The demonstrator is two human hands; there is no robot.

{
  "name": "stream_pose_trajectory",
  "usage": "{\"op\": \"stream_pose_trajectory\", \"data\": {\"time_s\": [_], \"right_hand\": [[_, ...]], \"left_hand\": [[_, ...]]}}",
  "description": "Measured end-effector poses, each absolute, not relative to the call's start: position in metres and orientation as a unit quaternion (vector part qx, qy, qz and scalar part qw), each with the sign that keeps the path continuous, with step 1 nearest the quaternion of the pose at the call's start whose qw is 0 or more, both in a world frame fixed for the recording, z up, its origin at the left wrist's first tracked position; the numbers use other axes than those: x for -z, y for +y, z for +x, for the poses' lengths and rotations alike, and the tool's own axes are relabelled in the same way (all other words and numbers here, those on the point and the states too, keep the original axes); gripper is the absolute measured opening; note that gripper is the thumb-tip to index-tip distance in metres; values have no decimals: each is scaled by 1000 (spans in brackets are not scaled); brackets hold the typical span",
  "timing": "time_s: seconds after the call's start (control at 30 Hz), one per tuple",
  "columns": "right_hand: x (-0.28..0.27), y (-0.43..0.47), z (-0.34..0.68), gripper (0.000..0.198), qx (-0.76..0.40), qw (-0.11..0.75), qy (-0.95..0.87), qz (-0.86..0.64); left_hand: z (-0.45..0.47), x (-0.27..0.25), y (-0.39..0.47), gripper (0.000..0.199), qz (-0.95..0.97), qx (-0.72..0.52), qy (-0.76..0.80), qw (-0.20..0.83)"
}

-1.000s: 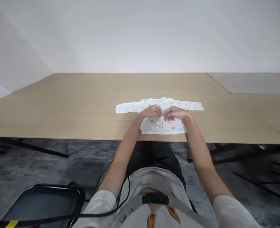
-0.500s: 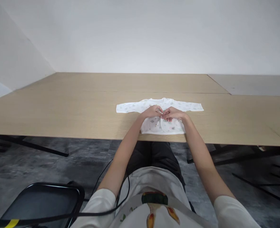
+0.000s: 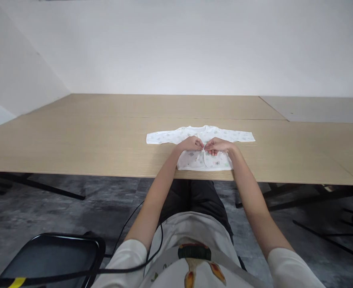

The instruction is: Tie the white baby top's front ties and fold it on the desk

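Plainly, white walls (image 3: 176,48) edge the tan table (image 3: 89,140) under the shirt (image 3: 191,161)

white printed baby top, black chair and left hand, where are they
White printed baby top (image 3: 205,133), head view: chest below neckline.
Black chair (image 3: 53,254), head view: flat panel.
Left hand (image 3: 190,143), head view: back of hand.

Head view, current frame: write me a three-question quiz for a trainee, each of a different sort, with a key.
1. True or false: the garment lies on the table with its sleeves spread out to both sides.
2. Choose one: the left hand and right hand come together at the garment's
A) collar
B) front, near the middle
C) cuff
3. Fill in: the band on the black cable is ____.

Key: 1 true; 2 B; 3 yellow.
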State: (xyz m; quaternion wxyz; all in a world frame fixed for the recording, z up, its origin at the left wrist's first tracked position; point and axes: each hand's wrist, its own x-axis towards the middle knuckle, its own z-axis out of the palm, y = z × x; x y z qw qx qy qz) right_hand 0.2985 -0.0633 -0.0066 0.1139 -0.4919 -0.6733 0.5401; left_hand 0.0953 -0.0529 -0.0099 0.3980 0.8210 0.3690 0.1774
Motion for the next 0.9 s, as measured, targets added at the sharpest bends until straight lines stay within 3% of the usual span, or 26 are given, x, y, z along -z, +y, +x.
{"op": "stream_pose_trajectory", "data": {"time_s": [0.53, 0.73, 0.8, 0.9], "right_hand": [[-7, -74, 287, 34, -502, 117, -669, -536], [-1, -70, 290, 38, -488, 113, -685, -530], [-2, -64, 295, 37, -478, 152, -676, -540], [-6, -45, 318, 30, -383, 283, -633, -610]], "left_hand": [[94, 9, -53, 40, 833, -140, 391, 367], [92, 9, -54, 59, 831, -135, 436, 318], [88, 8, -52, 71, 830, -126, 441, 316], [72, 6, -46, 83, 827, -135, 461, 293]]}}
